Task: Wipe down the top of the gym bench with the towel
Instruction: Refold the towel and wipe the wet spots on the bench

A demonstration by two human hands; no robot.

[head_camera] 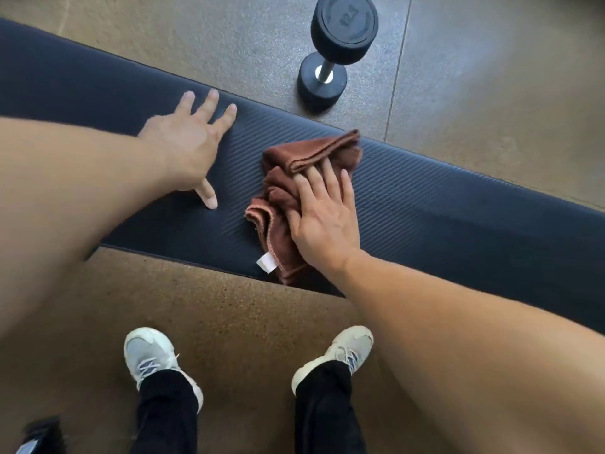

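Down at the far left corner, a dark object (39, 434) lies on the floor, too blurred to name; beside it stand two pale sneakers, the left sneaker (154, 355) and the right sneaker (340, 353), below black trouser legs on the speckled brown floor (229, 306). Across the middle runs the worktop (458, 204), a long dark ribbed gym bench pad slanting from upper left to lower right; the left hand (188, 149) rests on its left part, palm down, fingers straight and spread, thumb touching the pad, holding nothing. Just to the right lies the towel (281, 198), reddish brown and crumpled, with a small white label at its near edge; it sits on the pad's middle, its lower end reaching the near edge. The right hand (322, 214) presses flat on the towel, fingers straight and close together, not curled round the cloth; the two hands are near but apart. Beyond the worktop, further right, a black dumbbell (334, 50) stands upright on the grey floor, clear of the pad.
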